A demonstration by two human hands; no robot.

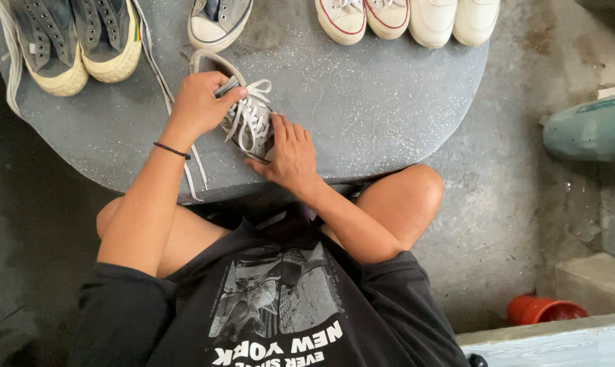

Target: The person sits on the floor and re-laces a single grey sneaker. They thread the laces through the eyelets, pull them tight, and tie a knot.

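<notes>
2 hands work on 1 grey low sneaker (243, 112) lying on the round grey speckled table (375, 109), near its front edge. The left hand (199, 105) pinches the shoe's tongue between thumb and fingers, closed tight on it. The right hand (290, 153) lies flat with fingers together, pressing the white laces (252, 117) at the toe end. 1 loose lace (192, 170) trails off the table edge. Along the far rim stand 2 grey high-tops (73, 37), another grey sneaker (219, 20) and 4 white shoes (406, 19). On the floor, an orange pot (544, 309) lies tipped, its inside hidden, and a green cylinder (589, 129) lies on its side.
</notes>
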